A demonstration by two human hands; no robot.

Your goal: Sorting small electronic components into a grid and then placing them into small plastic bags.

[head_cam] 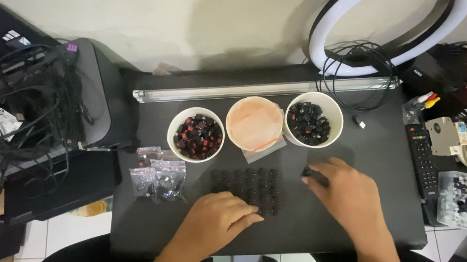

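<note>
Fingers of the right hand (345,194) are pinching a small black piece (313,174); left hand (219,219) is resting flat, holding nothing, against the black grid (247,184)

ring light (344,19), remote (422,159), tangled cables (33,99)

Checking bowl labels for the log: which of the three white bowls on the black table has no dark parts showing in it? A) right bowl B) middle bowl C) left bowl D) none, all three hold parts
B: the middle bowl shows only a peach-coloured surface, while the left bowl holds black-and-red pieces and the right bowl holds mostly black ones.
</note>
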